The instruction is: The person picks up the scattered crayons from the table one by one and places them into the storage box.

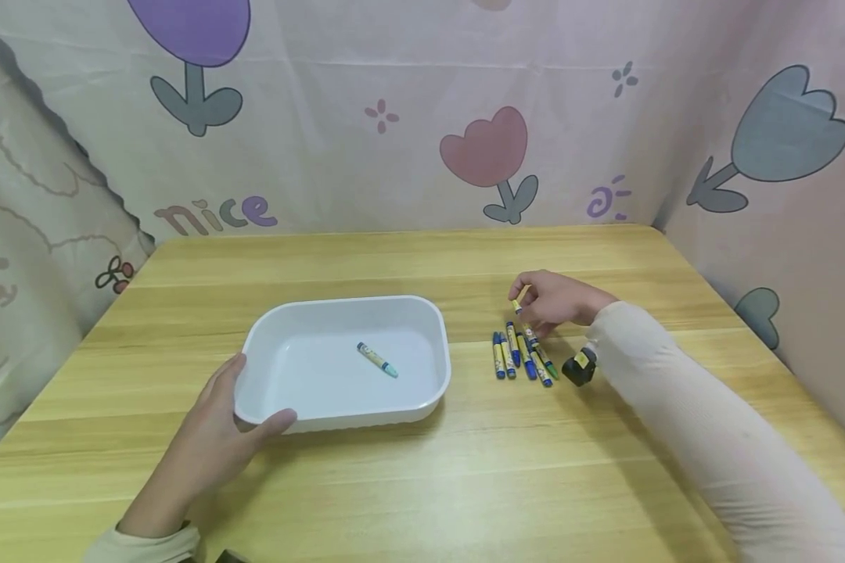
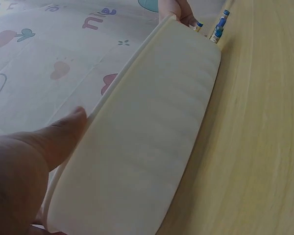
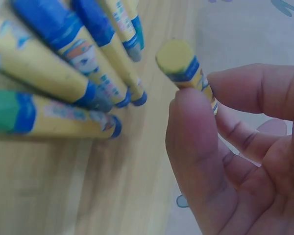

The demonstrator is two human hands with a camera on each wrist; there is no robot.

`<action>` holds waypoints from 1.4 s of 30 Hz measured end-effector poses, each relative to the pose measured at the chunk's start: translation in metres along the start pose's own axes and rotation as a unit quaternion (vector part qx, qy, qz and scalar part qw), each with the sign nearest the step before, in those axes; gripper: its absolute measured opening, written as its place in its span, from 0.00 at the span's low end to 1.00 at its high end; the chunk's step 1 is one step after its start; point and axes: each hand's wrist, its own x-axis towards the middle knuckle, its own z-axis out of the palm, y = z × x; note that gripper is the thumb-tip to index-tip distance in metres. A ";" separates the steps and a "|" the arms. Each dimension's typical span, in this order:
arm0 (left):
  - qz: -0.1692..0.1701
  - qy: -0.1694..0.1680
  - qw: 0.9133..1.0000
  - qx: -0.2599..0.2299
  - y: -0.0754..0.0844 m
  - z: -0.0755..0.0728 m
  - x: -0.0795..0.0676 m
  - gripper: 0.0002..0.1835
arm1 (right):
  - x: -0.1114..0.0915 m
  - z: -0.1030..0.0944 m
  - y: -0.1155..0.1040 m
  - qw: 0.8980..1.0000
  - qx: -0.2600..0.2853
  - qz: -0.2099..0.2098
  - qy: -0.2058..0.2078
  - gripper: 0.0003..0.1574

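Observation:
My left hand (image 1: 214,434) grips the near left corner of a white plastic tray (image 1: 366,420), its thumb along the front rim and its fingers at the left side. The tray's outer wall (image 2: 137,122) fills the left wrist view. Inside the tray lies one light green crayon (image 1: 377,360) in a yellow wrapper. To the right, my right hand (image 1: 556,299) pinches a yellow crayon (image 3: 179,61) between thumb and index finger, its yellow end facing the wrist camera. This hand is just above the far side of a group of crayons (image 1: 512,344), mostly blue-ended, one green.
The wood-grain table (image 1: 408,485) carries the tray left of centre and the crayons to its right. A printed curtain (image 1: 338,141) hangs behind and along both sides. A small black device (image 1: 580,366) is at my right wrist.

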 end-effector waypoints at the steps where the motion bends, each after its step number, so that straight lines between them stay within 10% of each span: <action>1: -0.002 -0.003 1.000 0.001 0.000 0.000 0.000 0.60 | 0.001 0.000 -0.002 1.000 -0.001 0.001 0.000 0.26; 42: 0.001 -0.017 1.000 -0.002 -0.004 -0.005 0.000 0.62 | 0.020 0.015 -0.057 0.998 0.020 -0.054 -0.003 0.24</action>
